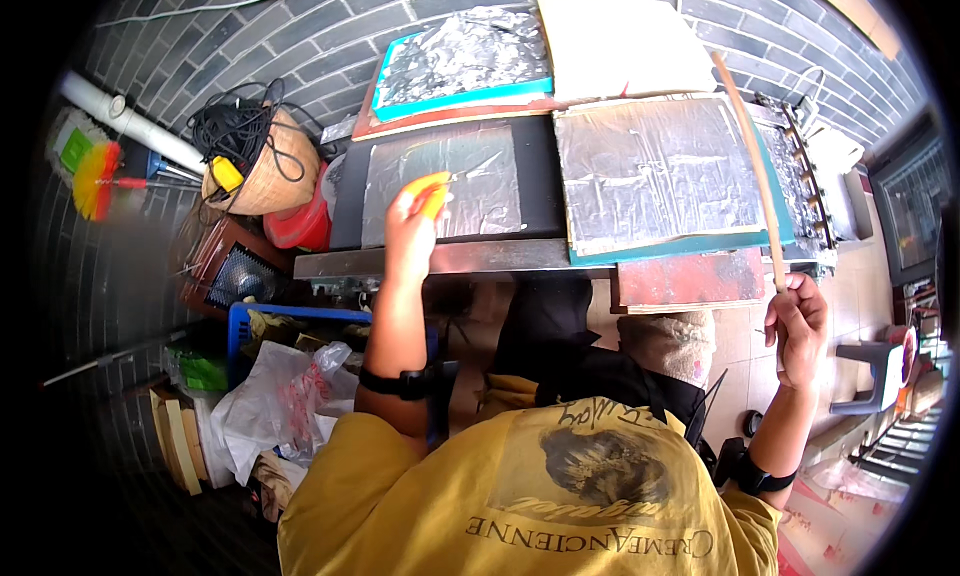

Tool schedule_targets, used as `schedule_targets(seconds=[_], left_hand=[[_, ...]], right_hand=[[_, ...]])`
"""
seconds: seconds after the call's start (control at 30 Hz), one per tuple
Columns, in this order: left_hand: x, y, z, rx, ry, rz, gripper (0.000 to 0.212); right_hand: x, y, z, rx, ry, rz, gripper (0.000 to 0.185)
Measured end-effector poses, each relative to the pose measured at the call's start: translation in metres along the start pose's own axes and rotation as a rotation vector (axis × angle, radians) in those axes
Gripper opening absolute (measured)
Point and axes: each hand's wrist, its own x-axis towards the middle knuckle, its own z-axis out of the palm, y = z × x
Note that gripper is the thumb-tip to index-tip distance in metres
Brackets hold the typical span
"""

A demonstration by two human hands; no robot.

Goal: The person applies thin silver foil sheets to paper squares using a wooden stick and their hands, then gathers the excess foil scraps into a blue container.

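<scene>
My left hand [414, 219] holds a small yellow-orange tool [435, 193], perhaps a utility knife, over a wrinkled grey sheet [480, 208] on a black board [541, 193]. Its tip is too small to make out. On the right, my right hand [796, 324] grips the near end of a long thin wooden strip [757, 163], which reaches away past the right edge of a stack of grey crinkled sheets [660, 171]. That stack rests on a dark green mat [615, 256]. Behind it lies a bright white sheet or pad [626, 43].
A turquoise tray [465, 99] of crumpled silvery flakes stands at the back. Left are a basket [289, 163] with black cables, a red basin [304, 223] and a blue crate [240, 336] with plastic bags. A reddish board [690, 276] juts over the table's front; a grey stool [866, 373] stands right.
</scene>
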Motion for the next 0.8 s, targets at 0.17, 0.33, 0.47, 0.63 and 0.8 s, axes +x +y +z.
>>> schedule_targets(seconds=[0.17, 0.33, 0.47, 0.63, 0.8], left_hand=[[-0.003, 0.006, 0.016, 0.006, -0.010, 0.078, 0.023], [0.003, 0.019, 0.061, 0.128, -0.132, 0.117, 0.023], [0.003, 0.034, 0.112, 0.154, -0.266, 0.216, 0.022], [-0.007, 0.042, 0.182, 0.523, -0.383, 0.623, 0.027], [-0.030, 0.037, 0.239, 0.751, -0.564, 0.856, 0.041]], right_hand=[[-0.017, -0.003, -0.011, -0.100, 0.035, 0.046, 0.010], [-0.041, -0.008, -0.021, -0.150, 0.003, 0.108, 0.010], [-0.061, 0.000, -0.020, -0.231, 0.016, 0.115, 0.024], [-0.078, 0.006, -0.021, -0.455, 0.034, 0.042, 0.024], [-0.090, -0.001, -0.040, -0.492, 0.160, 0.138, 0.026]])
